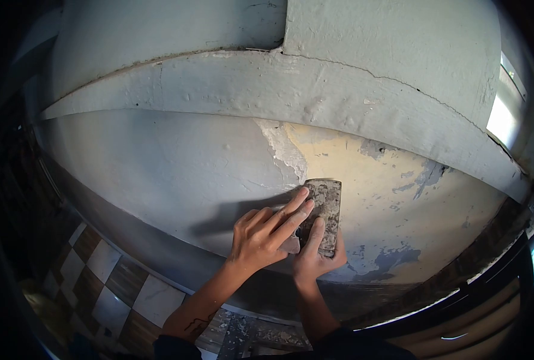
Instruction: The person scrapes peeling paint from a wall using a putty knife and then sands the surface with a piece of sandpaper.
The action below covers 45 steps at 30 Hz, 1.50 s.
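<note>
A flat, rectangular plate or block, its face crusted with grey and dark residue, stands upright in front of the wall. My right hand is closed around its lower end, thumb laid along the face. From the left, my left hand reaches across, with its front fingertips touching the plate's left edge. Under its palm shows a brownish-grey piece, whose kind I cannot make out. The left thumb is mostly hidden. Behind the hands, the wall is smooth grey at left and bare yellowish with flaked patches at right.
A cracked, painted ledge juts out above the hands. Chipped plaster runs down the border between grey and yellow. Checkered tiles cover the floor at lower left, and debris lies below my arms. Dark slatted furniture stands at lower right.
</note>
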Each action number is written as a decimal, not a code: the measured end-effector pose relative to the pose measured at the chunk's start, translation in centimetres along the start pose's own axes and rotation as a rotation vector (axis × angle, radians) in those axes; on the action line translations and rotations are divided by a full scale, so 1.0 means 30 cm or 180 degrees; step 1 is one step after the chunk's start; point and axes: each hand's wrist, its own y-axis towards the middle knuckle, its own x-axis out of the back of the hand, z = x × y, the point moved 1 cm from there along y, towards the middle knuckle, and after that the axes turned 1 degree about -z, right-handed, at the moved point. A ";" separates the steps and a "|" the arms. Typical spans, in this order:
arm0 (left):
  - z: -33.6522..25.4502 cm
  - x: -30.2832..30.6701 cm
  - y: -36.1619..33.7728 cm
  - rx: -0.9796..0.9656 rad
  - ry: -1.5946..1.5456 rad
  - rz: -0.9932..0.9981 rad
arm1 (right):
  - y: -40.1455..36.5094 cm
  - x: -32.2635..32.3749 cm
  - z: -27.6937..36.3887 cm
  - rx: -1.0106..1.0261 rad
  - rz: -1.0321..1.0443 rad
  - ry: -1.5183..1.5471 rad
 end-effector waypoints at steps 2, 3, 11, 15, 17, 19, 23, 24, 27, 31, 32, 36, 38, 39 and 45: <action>-0.001 -0.001 0.005 0.0021 -0.0070 -0.0016 | 0.002 0.000 -0.003 -0.0085 -0.0045 0.0082; -0.003 -0.003 0.007 0.0045 -0.0130 -0.0038 | 0.005 0.002 -0.003 -0.0090 -0.0051 0.0062; -0.003 -0.009 0.019 0.0147 -0.0292 -0.0171 | 0.029 -0.007 0.021 0.0043 -0.0004 0.0032; -0.008 -0.002 0.018 0.0197 -0.0153 0.0026 | 0.030 -0.009 0.029 0.0001 -0.0024 0.0059; -0.007 -0.009 0.026 0.0226 -0.0247 -0.0099 | 0.039 -0.017 0.039 -0.0057 -0.0040 0.0251; -0.001 -0.011 0.052 0.0253 -0.0352 -0.0213 | 0.071 -0.047 0.060 -0.0057 -0.0032 0.0306; 0.008 0.051 0.172 0.0198 -0.0284 -0.0471 | 0.163 -0.098 0.130 -0.0048 0.0176 0.0496; 0.003 0.067 0.190 0.0276 -0.0297 -0.0370 | 0.174 -0.107 0.140 0.0028 0.0224 0.0586; -0.002 0.082 0.200 0.0384 -0.0330 -0.0291 | 0.171 -0.120 0.137 0.0017 0.0167 0.0645; -0.005 0.088 0.191 0.0508 -0.0313 -0.0191 | 0.171 -0.106 0.132 -0.0159 0.0296 0.0702; -0.008 0.099 0.192 0.0500 -0.0307 -0.0108 | 0.173 -0.100 0.130 -0.0133 0.0371 0.0758; -0.042 0.140 0.149 0.0596 -0.0700 0.0013 | 0.159 -0.008 0.094 -0.0320 0.0857 0.0636; -0.055 0.149 0.106 0.0690 -0.0949 -0.0217 | 0.156 0.060 0.118 -0.0595 0.1329 0.0644; -0.054 0.143 0.077 0.0692 -0.0955 -0.0196 | 0.148 0.092 0.123 -0.0883 0.1817 0.0656; -0.078 0.128 -0.020 0.2837 -0.2398 0.0002 | 0.129 0.193 0.085 -0.1334 0.2476 0.0506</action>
